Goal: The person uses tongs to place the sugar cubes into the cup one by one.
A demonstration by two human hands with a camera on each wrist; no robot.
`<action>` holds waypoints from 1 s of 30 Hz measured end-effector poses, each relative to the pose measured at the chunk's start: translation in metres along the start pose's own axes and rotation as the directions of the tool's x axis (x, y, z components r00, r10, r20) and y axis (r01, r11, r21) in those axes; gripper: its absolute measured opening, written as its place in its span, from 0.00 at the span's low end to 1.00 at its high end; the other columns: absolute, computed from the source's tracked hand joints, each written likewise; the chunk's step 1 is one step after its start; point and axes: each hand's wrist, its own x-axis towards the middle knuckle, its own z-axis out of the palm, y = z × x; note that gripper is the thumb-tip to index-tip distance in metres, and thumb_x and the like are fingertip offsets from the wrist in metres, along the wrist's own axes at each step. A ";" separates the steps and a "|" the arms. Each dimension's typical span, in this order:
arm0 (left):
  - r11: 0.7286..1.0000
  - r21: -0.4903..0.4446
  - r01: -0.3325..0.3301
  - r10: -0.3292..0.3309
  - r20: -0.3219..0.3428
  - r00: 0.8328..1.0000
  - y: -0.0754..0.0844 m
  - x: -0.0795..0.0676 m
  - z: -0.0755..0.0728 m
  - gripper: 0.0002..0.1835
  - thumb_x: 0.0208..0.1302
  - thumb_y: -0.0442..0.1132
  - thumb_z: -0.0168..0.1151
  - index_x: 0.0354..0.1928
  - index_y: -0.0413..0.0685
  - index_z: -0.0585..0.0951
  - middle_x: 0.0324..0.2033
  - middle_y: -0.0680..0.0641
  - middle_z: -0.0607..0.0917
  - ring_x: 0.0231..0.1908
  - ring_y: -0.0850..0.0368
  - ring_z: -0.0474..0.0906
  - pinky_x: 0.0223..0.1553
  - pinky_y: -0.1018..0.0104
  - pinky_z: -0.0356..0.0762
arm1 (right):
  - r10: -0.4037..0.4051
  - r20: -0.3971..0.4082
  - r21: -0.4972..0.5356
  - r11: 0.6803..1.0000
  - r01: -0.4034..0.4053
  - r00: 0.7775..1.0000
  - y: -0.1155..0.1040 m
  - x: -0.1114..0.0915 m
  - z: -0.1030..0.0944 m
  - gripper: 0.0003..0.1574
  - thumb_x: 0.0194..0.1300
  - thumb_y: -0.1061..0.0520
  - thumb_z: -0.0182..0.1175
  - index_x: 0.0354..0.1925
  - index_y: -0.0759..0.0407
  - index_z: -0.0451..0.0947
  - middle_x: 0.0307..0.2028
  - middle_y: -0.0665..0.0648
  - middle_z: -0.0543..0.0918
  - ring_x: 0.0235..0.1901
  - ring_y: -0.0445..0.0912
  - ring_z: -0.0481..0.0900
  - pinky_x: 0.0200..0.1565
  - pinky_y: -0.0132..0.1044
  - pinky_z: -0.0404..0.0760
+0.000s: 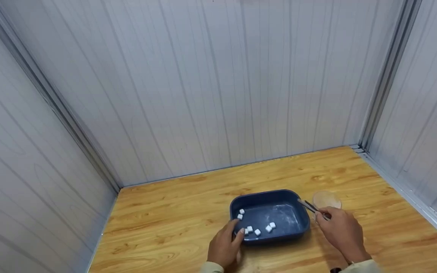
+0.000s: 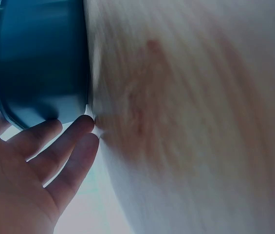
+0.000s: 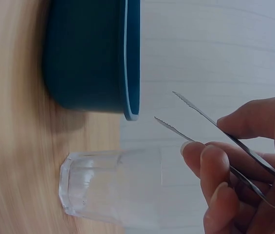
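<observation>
A dark blue rectangular tub point(image 1: 290, 218) stands on the table with several small white cubes point(image 1: 257, 232) inside, mostly along its left and front sides. My left hand point(image 1: 224, 242) holds the tub's front left corner, thumb at the rim; in the left wrist view its fingers point(image 2: 71, 141) lie at the outer wall. My right hand point(image 1: 340, 227) pinches metal tweezers point(image 3: 239, 146) between thumb and fingers. Their serrated tips are spread, with nothing between them, near the tub's right rim. Beside the tub, a clear cup point(image 3: 113, 187) stands upright beyond the right hand.
The wood-grain table point(image 1: 165, 223) meets a pale panel wall point(image 1: 218, 94) at the back. More panels rise at the left and right, with metal strips point(image 1: 389, 76) in the corners.
</observation>
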 end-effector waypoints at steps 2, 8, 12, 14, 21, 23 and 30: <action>1.000 0.002 0.000 0.000 0.001 1.000 0.000 0.000 0.001 0.23 0.65 0.59 0.51 0.59 0.62 0.73 0.54 0.56 0.77 0.51 0.54 0.75 0.49 0.52 0.72 | -0.004 -0.001 -0.003 1.000 0.004 1.000 0.000 -0.001 0.002 0.13 0.59 0.47 0.60 0.39 0.51 0.84 0.31 0.50 0.84 0.21 0.41 0.74 0.20 0.39 0.68; 1.000 0.016 -0.004 0.004 0.002 1.000 -0.002 -0.001 0.002 0.23 0.65 0.59 0.50 0.59 0.62 0.73 0.55 0.56 0.77 0.52 0.54 0.75 0.49 0.51 0.71 | -0.010 0.001 0.000 1.000 0.010 1.000 -0.002 -0.004 0.007 0.13 0.58 0.47 0.61 0.38 0.50 0.84 0.31 0.49 0.85 0.21 0.42 0.75 0.20 0.40 0.69; 1.000 0.011 -0.006 0.006 0.006 1.000 -0.001 -0.001 0.002 0.23 0.65 0.59 0.50 0.59 0.62 0.73 0.55 0.56 0.77 0.52 0.54 0.75 0.49 0.51 0.71 | -0.019 -0.010 0.009 1.000 0.019 1.000 -0.005 -0.006 0.009 0.12 0.57 0.47 0.62 0.37 0.49 0.85 0.31 0.48 0.85 0.25 0.43 0.79 0.24 0.44 0.73; 1.000 0.011 -0.009 0.009 0.005 1.000 -0.001 0.000 0.001 0.24 0.65 0.59 0.50 0.59 0.61 0.73 0.55 0.56 0.77 0.51 0.54 0.75 0.49 0.51 0.72 | -0.022 -0.010 0.015 1.000 0.022 1.000 -0.006 -0.006 0.010 0.12 0.57 0.46 0.62 0.37 0.49 0.85 0.31 0.48 0.85 0.26 0.44 0.79 0.24 0.44 0.73; 1.000 0.011 -0.006 0.006 -0.002 1.000 -0.001 0.001 0.001 0.24 0.64 0.59 0.51 0.59 0.61 0.73 0.54 0.56 0.77 0.51 0.54 0.75 0.49 0.51 0.72 | -0.041 -0.017 0.018 0.999 0.042 0.999 -0.010 -0.006 0.018 0.10 0.56 0.47 0.63 0.35 0.48 0.85 0.30 0.47 0.85 0.27 0.43 0.80 0.25 0.44 0.74; 1.000 0.008 0.007 -0.007 0.005 1.000 0.000 0.001 0.001 0.24 0.64 0.59 0.51 0.59 0.62 0.73 0.54 0.56 0.77 0.51 0.54 0.75 0.49 0.51 0.71 | -0.064 -0.037 0.016 0.998 0.064 0.997 -0.010 -0.007 0.023 0.09 0.55 0.48 0.64 0.34 0.48 0.85 0.30 0.47 0.84 0.28 0.43 0.80 0.26 0.45 0.75; 0.999 0.004 0.041 -0.041 0.024 0.999 0.001 0.002 0.001 0.23 0.64 0.61 0.50 0.58 0.65 0.73 0.55 0.57 0.77 0.53 0.55 0.74 0.51 0.52 0.70 | -0.082 -0.013 0.011 0.997 0.082 0.997 -0.015 -0.012 0.038 0.08 0.54 0.49 0.64 0.32 0.49 0.84 0.30 0.47 0.84 0.29 0.42 0.79 0.28 0.45 0.75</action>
